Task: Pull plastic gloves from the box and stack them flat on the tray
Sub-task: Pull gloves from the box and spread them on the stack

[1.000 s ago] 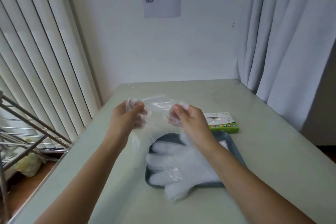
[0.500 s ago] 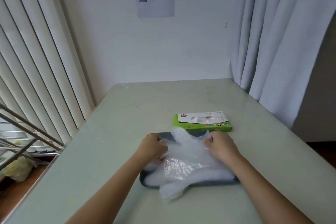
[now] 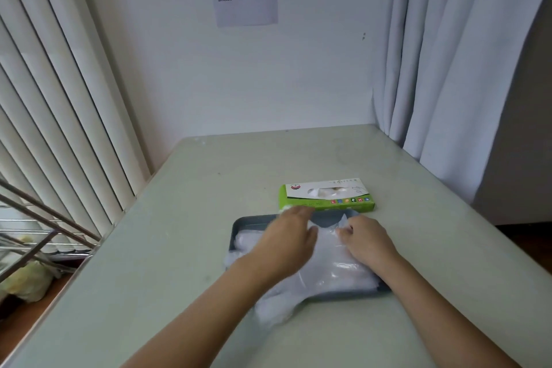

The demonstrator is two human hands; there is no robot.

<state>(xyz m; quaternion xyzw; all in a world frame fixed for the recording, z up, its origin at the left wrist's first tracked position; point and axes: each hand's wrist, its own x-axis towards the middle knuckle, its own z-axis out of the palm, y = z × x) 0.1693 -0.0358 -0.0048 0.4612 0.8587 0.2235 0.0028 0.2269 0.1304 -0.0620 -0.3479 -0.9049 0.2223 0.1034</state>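
Since half a second ago the left hand [image 3: 288, 237] has left the glove's left edge and travelled up-frame toward the box, while the right hand [image 3: 369, 240] has scarcely shifted. The left hand is motion-blurred, fingers stretched forward and apparently holding nothing. The right hand's fingers are curled and pinch the upper edge of the topmost glove [image 3: 327, 234]. That glove lies on the pile of clear, thin plastic gloves [image 3: 334, 275] at centre frame, inside the dark grey rectangular tray [image 3: 239, 225] on the pale green table [image 3: 179, 248]. The tray holds only this pile, though part of it hangs over the near rim onto the table at lower centre. The flat green-and-white cardboard glove box [image 3: 327, 197] lies just above the tray's far rim; whether the two touch cannot be told. White film shows through its top opening, so stock appears to remain.

Risks noted:
- The film is light, so a forearm sweeping across the pile could drag it further off the tray.
- The pinched edge may spring up creased once released, leaving the glove not flat.
- The box is unweighted, so a one-handed pull could slide it or bring out several gloves together.
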